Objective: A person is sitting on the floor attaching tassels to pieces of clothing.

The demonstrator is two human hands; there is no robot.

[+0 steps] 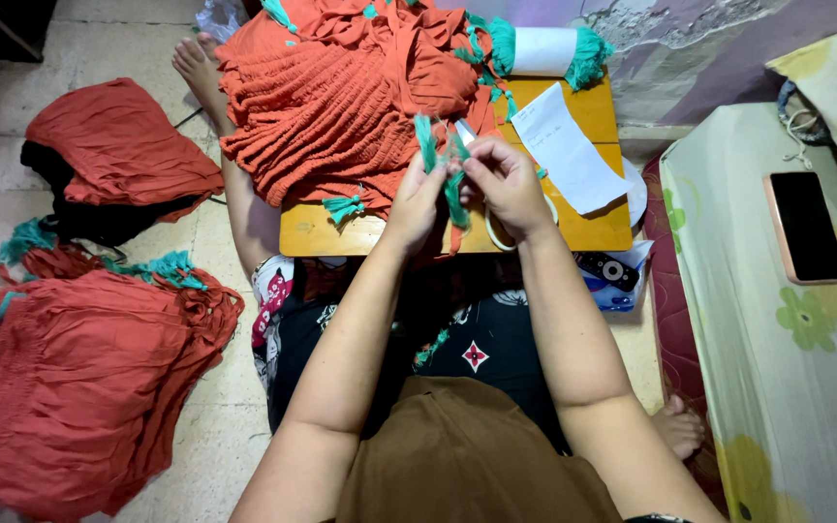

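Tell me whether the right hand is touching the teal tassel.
Touching. The head view shows the right hand pinching the teal tassel with its fingertips, while the left hand grips the same tassel from the other side.

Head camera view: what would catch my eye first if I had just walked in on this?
Most likely the heap of orange garments spilling over the small wooden table, with more orange piles on the floor at the left. At the middle, the left hand and right hand pinch a teal tassel between them. A dark phone lies on the floral bedding at the right.
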